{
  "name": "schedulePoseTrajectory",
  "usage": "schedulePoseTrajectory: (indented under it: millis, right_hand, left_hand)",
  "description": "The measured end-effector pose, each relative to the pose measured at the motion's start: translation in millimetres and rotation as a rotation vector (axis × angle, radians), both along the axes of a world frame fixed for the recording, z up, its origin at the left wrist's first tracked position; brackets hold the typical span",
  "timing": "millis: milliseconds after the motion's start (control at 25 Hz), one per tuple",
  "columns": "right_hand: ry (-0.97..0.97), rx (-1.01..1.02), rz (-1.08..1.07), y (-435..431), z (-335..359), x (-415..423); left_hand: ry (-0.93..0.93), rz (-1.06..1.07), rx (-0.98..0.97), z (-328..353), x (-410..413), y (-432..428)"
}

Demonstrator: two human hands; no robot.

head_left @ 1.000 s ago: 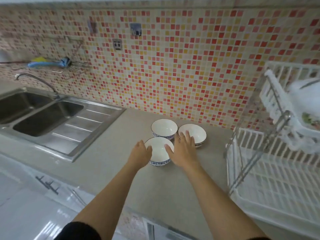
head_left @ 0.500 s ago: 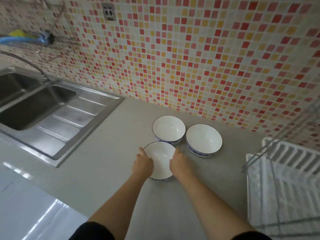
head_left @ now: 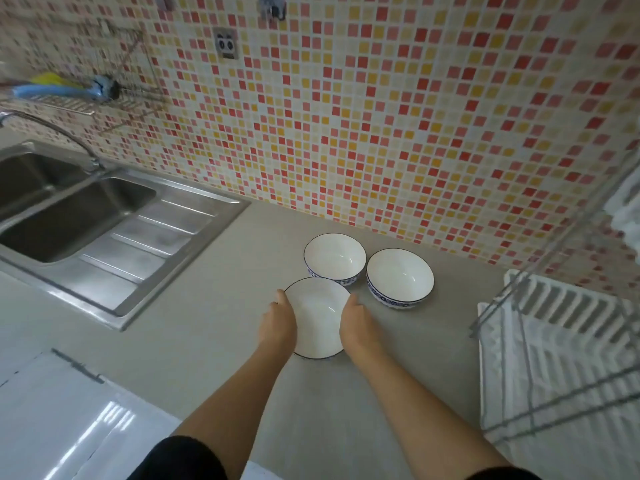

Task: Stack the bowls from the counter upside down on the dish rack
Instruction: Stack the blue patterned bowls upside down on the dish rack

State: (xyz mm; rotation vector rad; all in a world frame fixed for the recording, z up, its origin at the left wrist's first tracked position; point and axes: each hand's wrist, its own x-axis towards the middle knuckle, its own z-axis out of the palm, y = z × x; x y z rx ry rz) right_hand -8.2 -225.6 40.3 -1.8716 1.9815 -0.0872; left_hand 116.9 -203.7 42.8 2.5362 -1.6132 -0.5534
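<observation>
Three white bowls with blue rims and blue patterned sides stand upright on the grey counter. I hold the nearest bowl (head_left: 317, 315) from both sides: my left hand (head_left: 278, 323) grips its left rim and my right hand (head_left: 358, 327) grips its right rim. It looks lifted a little and tipped toward me. Behind it stands a second bowl (head_left: 335, 258), and to the right a third bowl (head_left: 400, 277). The white dish rack (head_left: 554, 341) with a metal frame stands at the right edge of the counter.
A steel double sink (head_left: 79, 216) with a drainboard and a tap (head_left: 52, 129) lies to the left. A mosaic tile wall (head_left: 381, 116) closes the back. A wire shelf with a blue brush (head_left: 65, 90) hangs on the wall at left. White cloth hangs off the rack's upper tier (head_left: 623, 209).
My hands have closed around the nearest bowl and drawn it slightly toward me. My head has tilted and come closer, so the rack has slid to the right edge.
</observation>
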Motion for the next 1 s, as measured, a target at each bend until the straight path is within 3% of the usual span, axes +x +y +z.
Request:
schedulePoseTrajectory:
  millis: [160, 440, 600, 680, 840, 1000]
  right_hand:
    - [-0.068, -0.139, -0.05, 40, 51, -6]
    - [-0.15, -0.585, -0.066, 125, 172, -34]
    - [-0.377, -0.955, -0.043, 169, 239, -64]
    - [-0.566, -1.021, -0.06, 189, 270, -80]
    - [-0.835, -1.134, -0.085, 222, 308, -128]
    - [-0.868, -1.248, -0.017, 248, 321, -201]
  left_hand:
    - [0.054, -0.021, -0.191, 51, -1, 37]
    - [0.172, -0.086, -0.755, 165, -20, 99]
    - [0.514, -0.186, -1.152, 228, -49, 129]
    - [0.639, -0.298, -1.295, 259, -70, 146]
    - [1.036, -0.565, -1.387, 300, -116, 173]
    - [1.215, -0.741, -1.222, 321, -176, 180]
